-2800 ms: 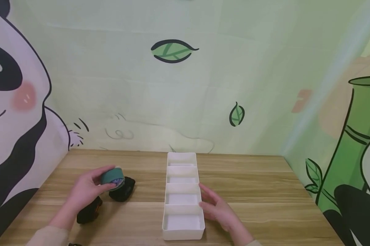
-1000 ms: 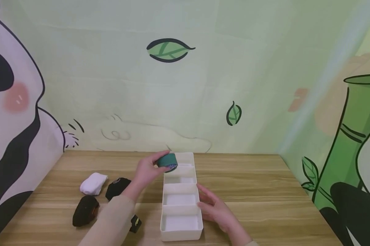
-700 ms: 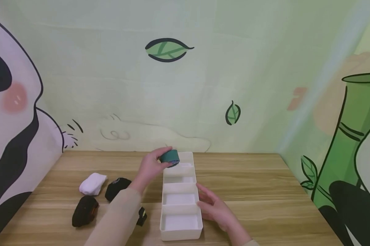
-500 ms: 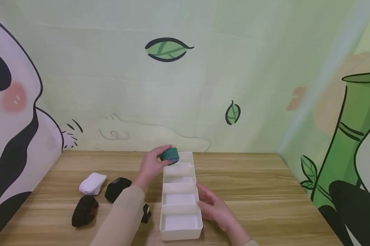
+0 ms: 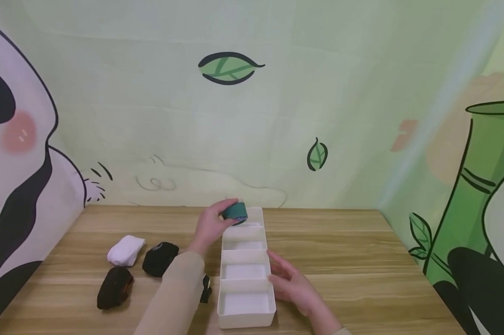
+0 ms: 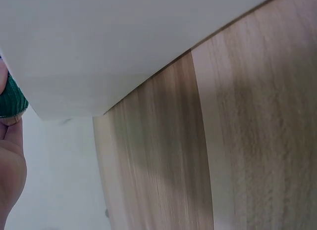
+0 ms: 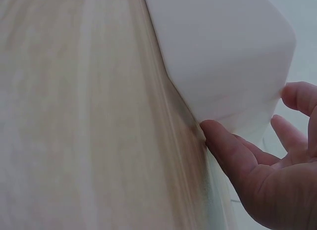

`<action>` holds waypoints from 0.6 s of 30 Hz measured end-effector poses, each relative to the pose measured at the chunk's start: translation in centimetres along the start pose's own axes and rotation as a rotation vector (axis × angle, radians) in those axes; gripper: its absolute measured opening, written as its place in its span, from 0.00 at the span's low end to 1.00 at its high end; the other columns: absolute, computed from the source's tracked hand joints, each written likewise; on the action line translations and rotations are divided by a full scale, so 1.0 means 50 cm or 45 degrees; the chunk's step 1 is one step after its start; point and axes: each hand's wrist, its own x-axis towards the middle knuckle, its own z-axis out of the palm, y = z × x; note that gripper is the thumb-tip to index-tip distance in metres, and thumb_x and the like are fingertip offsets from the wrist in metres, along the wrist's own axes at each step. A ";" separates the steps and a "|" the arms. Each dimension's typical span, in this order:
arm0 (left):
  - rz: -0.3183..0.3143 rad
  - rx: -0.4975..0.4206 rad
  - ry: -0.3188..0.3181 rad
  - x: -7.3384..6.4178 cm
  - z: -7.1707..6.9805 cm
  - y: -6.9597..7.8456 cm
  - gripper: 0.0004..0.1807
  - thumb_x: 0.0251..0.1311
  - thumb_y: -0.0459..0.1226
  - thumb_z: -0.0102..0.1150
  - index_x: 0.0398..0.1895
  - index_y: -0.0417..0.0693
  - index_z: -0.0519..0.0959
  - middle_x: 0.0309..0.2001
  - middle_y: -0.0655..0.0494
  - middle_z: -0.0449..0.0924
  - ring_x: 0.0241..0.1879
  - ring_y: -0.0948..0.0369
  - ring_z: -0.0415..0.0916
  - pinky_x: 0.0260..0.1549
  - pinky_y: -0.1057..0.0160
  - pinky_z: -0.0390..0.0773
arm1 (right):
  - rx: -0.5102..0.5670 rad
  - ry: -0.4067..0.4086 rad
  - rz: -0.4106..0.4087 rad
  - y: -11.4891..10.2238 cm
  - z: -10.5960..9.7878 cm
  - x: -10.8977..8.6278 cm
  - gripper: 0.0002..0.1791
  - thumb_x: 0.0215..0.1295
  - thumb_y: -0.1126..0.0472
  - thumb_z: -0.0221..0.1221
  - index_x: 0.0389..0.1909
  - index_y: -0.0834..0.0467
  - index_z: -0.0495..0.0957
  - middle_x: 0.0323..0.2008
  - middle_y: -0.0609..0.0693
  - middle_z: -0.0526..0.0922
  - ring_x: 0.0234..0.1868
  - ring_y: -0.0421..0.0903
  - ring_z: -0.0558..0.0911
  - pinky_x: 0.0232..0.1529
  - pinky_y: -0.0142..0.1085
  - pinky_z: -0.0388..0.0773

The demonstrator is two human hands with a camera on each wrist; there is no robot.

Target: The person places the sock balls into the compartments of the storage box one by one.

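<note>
My left hand pinches a rolled-up green sock between thumb and fingers. It holds the sock over the far compartment of a long white divided box. In the left wrist view, the green sock shows ribbed fabric at the left edge, beside the box wall. My right hand touches the box's right side with its fingertips, fingers loosely extended. In the right wrist view, that hand rests against the white wall. The visible compartment floors are bare.
Left of the box on the wooden table lie a white rolled bundle, a black one and a black one with orange. Another small black bundle is partly hidden by my left sleeve. A printed backdrop stands behind.
My left hand has carried the green sock from the left side of the table to over the box's far end, shifting slightly right lately. My right hand has stayed at the box.
</note>
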 end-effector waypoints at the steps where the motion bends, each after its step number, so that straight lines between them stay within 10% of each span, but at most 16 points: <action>1: -0.003 0.011 -0.003 0.000 0.001 0.000 0.28 0.54 0.26 0.70 0.60 0.44 0.80 0.62 0.46 0.76 0.62 0.46 0.71 0.59 0.49 0.72 | -0.001 0.003 0.002 0.000 0.000 0.000 0.38 0.70 0.63 0.59 0.77 0.54 0.55 0.71 0.72 0.56 0.60 0.59 0.74 0.54 0.54 0.77; 18: -0.070 0.162 -0.048 0.013 0.021 -0.004 0.29 0.55 0.26 0.68 0.61 0.51 0.79 0.64 0.48 0.75 0.64 0.46 0.69 0.62 0.46 0.69 | -0.001 0.014 0.012 0.005 -0.001 0.000 0.37 0.71 0.63 0.58 0.77 0.53 0.55 0.71 0.72 0.56 0.61 0.61 0.74 0.54 0.54 0.77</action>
